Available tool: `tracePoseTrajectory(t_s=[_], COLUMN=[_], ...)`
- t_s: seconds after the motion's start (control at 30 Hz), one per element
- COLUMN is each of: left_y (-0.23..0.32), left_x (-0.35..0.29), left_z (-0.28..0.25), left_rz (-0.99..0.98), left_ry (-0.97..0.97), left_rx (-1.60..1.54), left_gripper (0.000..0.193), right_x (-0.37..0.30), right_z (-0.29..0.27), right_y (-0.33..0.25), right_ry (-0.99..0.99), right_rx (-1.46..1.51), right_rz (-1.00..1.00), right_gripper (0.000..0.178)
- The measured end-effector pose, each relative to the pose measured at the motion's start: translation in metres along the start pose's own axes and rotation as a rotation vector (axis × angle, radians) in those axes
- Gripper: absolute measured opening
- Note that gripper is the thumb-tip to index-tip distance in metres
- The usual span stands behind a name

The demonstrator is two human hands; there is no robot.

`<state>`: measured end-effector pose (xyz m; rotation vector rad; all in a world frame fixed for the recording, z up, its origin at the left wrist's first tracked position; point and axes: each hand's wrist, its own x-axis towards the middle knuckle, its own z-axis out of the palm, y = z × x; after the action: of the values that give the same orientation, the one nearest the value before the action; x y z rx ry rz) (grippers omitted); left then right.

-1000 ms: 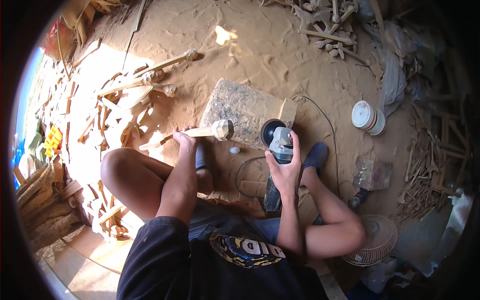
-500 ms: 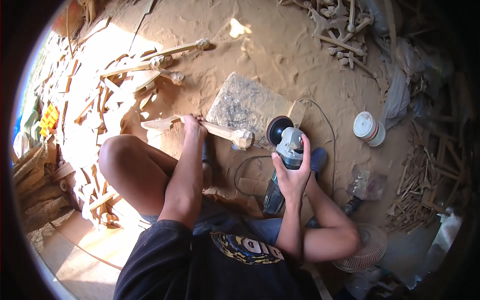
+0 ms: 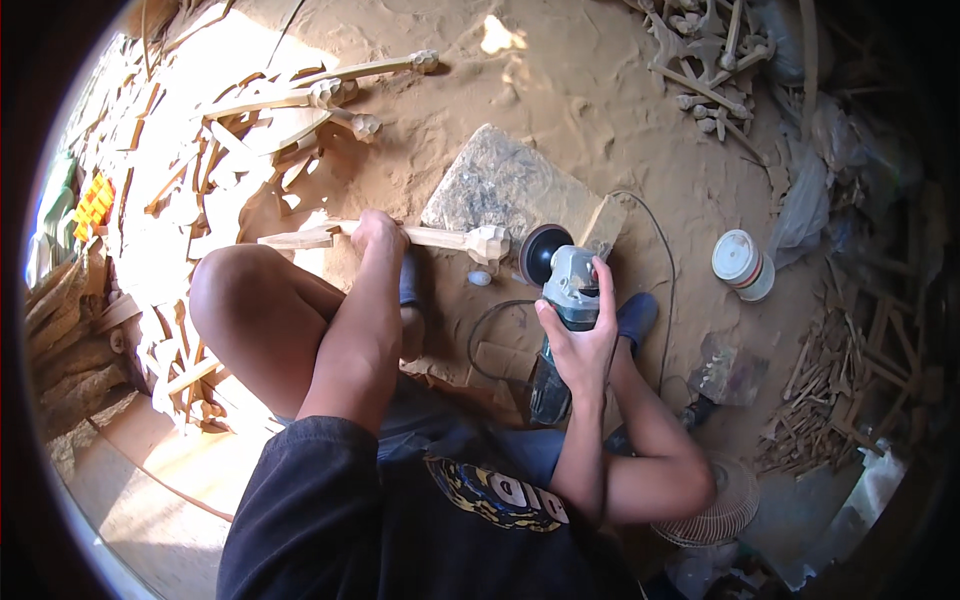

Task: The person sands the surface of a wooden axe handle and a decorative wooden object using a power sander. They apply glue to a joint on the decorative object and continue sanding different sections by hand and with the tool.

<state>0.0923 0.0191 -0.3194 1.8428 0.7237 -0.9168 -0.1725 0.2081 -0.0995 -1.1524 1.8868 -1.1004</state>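
My left hand [image 3: 379,232] is closed around a pale carved wooden piece [image 3: 440,238], which lies nearly level across my view. Its right end is a faceted knob, and the left end is flat and tapers over my knee. In my right hand [image 3: 588,325] is an angle grinder [image 3: 572,285], gripped around its grey head, with the teal body hanging below. The grinder's dark round disc [image 3: 543,255] faces the knob, just right of it; I cannot tell whether they touch. Behind them a worn grey block [image 3: 505,185] rests on the sandy ground.
Several similar carved pieces [image 3: 335,95] lie at the far left among wood scraps. A white tub [image 3: 742,262] stands to the right, near a heap of thin sticks [image 3: 815,410]. A black cable [image 3: 662,250] curves past the block. A fan [image 3: 712,505] sits by my right elbow.
My left hand has turned the carved piece from a slant to nearly level, raising its knob end towards the disc. The grinder has shifted slightly up. The whole view has also shifted a little.
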Motion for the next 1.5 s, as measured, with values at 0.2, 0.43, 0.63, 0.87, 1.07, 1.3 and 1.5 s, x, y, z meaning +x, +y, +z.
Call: tracePoseTrajectory(t_s=[0.2,0.43,0.63,0.87,1.07,1.3,1.5], left_y=[-0.002,0.001,0.001,0.003,-0.029,-0.007,0.031], left_x=[0.002,-0.011,-0.015,-0.004,0.023,0.004,-0.005], left_z=[-0.002,-0.003,-0.002,-0.010,-0.035,-0.016,-0.019], left_rz=[0.019,0.044,0.030,-0.002,-0.008,-0.087,-0.037], left_ry=[-0.017,0.064,0.103,0.020,0.076,-0.366,-0.737], left_rx=[0.061,0.043,0.066,0.016,0.057,-0.255,-0.621], left_gripper=[0.026,0.033,0.026,0.022,0.047,0.022,0.038], right_x=[0.008,0.016,0.016,0.008,0.000,-0.003,0.000], right_z=[0.005,0.017,0.025,0.017,0.000,-0.020,-0.022], right_y=[-0.006,-0.020,-0.022,-0.010,0.000,-0.008,-0.012], right_ry=[-0.138,-0.168,-0.131,-0.031,0.059,0.109,0.159], right_rx=[0.093,-0.139,-0.145,0.003,-0.058,0.046,0.122], right_rz=[0.078,0.035,-0.010,0.058,-0.041,0.029,0.005], right_gripper=[0.079,0.078,0.077,0.080,0.082,0.082,0.080])
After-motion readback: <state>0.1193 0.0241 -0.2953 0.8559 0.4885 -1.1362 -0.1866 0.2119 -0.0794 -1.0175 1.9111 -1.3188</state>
